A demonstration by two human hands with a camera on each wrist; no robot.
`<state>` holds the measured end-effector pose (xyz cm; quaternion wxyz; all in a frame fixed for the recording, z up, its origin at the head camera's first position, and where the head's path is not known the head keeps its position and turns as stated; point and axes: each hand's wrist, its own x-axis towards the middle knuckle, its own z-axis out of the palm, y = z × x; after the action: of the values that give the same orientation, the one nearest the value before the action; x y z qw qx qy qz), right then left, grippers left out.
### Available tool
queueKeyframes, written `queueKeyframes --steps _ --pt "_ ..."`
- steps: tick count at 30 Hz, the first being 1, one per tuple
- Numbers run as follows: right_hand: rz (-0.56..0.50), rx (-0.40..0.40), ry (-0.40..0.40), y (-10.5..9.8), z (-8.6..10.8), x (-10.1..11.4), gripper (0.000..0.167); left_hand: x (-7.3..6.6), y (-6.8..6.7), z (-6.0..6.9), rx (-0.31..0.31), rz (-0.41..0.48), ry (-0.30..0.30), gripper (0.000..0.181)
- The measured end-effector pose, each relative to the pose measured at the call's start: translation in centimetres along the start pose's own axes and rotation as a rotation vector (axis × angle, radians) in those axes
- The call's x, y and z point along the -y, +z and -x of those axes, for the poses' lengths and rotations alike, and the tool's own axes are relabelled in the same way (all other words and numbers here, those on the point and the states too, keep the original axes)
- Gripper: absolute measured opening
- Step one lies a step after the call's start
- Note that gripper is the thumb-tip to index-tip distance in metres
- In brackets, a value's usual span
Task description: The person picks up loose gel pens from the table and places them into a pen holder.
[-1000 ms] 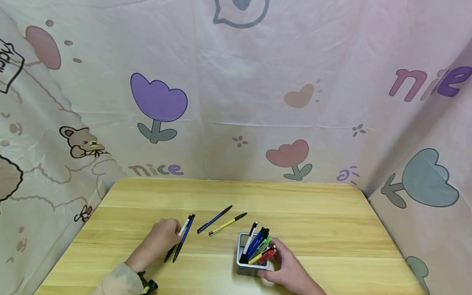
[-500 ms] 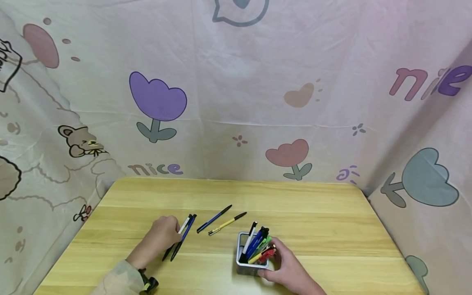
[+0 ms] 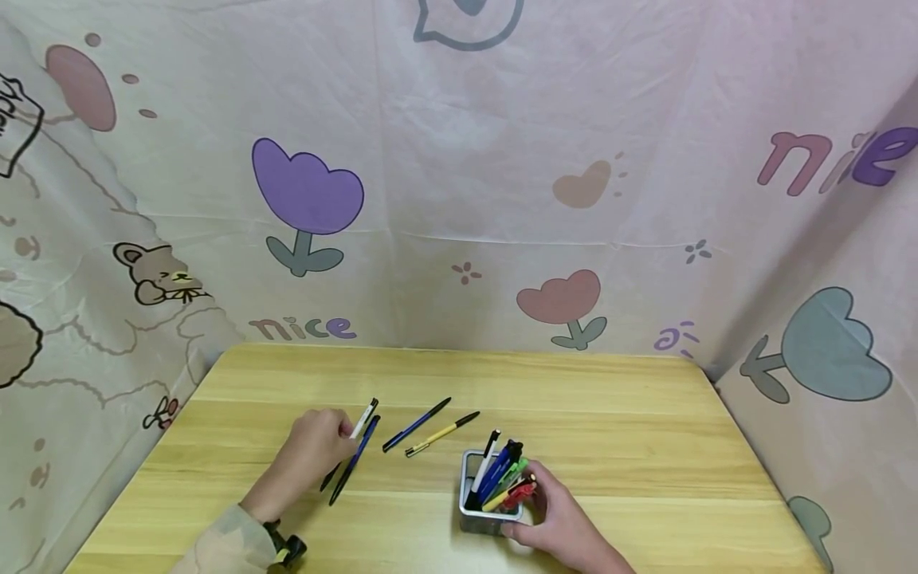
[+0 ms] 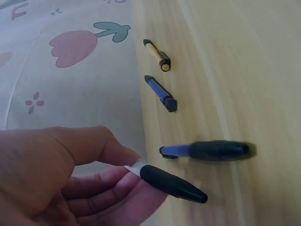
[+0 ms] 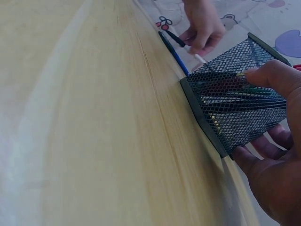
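Note:
A white pen with a black grip [image 4: 173,183] is pinched between the thumb and fingers of my left hand [image 3: 320,441], tilted just above the table. Right beside it lies a blue pen [image 3: 355,461] with a black grip. On the right, my right hand [image 3: 559,522] grips the side of a square mesh pen holder [image 5: 240,94], thumb and fingers around its wall. White, blue, green, yellow and red pens [image 3: 497,472] stand in the holder, leaning to the right. It rests on the table.
Farther back, between the hands, lie another blue pen [image 3: 417,425] and a yellow pen [image 3: 442,434]. The wooden table [image 3: 610,414] meets a printed cloth [image 3: 445,159] at its back edge, with cloth at both sides too.
The left hand has moved slightly away from me with the white pen, which now stands apart from the blue pen beside it. The right hand and the holder stay put.

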<state>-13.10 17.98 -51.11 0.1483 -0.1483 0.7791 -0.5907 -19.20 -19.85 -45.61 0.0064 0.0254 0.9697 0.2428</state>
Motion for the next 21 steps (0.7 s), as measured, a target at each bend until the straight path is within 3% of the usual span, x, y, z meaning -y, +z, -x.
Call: queueKeyframes --steps 13,21 --pt "-0.009 0.002 -0.011 0.0 0.0 0.0 0.078 -1.7 -0.5 -0.1 -0.135 0.028 0.139 0.004" --pt "-0.004 0.007 0.012 -0.1 -0.1 0.0 0.077 -3.8 -1.3 0.5 -0.155 0.133 0.155 0.005"
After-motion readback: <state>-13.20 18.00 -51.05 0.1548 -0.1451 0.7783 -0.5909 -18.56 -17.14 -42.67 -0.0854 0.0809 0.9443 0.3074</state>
